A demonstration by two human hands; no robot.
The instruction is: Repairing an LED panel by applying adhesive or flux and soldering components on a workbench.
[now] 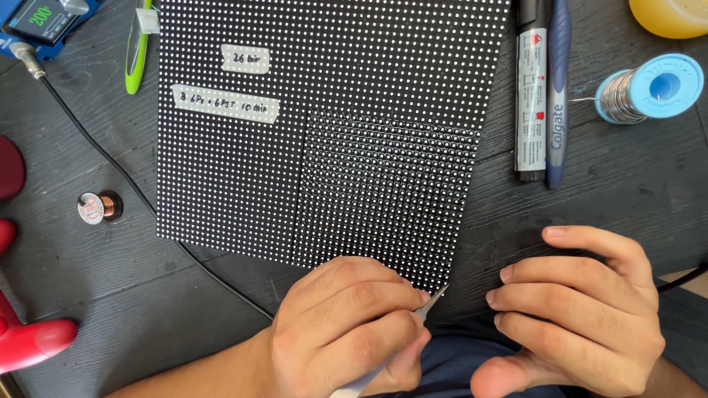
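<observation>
A black panel (295,133) covered in rows of small white dots lies on the dark wooden table (110,280). Two strips of pale tape (225,103) with handwriting stick to its upper left. My left hand (346,324) pinches thin metal tweezers (431,304), whose tip touches the panel's near right corner. My right hand (582,309) rests on the table's near edge just right of that corner, fingers curled and apart, holding nothing.
A black marker (531,96) and a blue toothbrush (557,96) lie right of the panel, beside a solder spool (649,88). A small copper wire reel (99,207), a black cable (110,162), a green tool (136,51) and red objects (29,343) sit left.
</observation>
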